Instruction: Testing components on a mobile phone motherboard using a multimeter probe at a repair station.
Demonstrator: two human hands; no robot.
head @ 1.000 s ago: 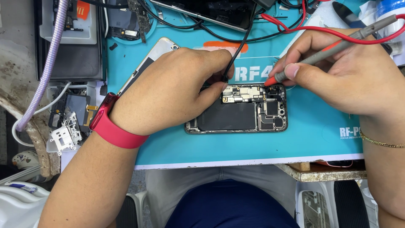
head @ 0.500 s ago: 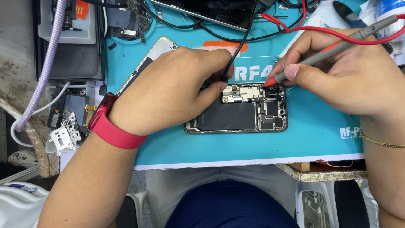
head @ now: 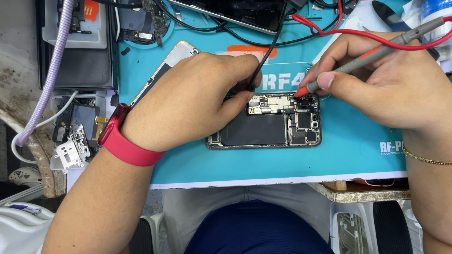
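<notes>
We observe the left hand [head: 188, 101] pinching a black probe [head: 263, 56] and the right hand [head: 391, 87] gripping a red-tipped probe [head: 358, 61], both on the opened phone [head: 268, 127] beneath them.

A turquoise mat [head: 348, 155] covers most of the bench and fills the middle of the frame. Its white front edge runs across the lower half. At lower right, a worn, chipped bench edge [head: 358, 192] shows beneath the mat. At far left the bench surface [head: 19, 84] is grey and stained. A dark tray [head: 75, 70] sits at upper left, with a lilac hose [head: 47, 80] curving down across it. White plastic seat parts [head: 353, 230] show at the bottom right. The light is bright and even.
</notes>
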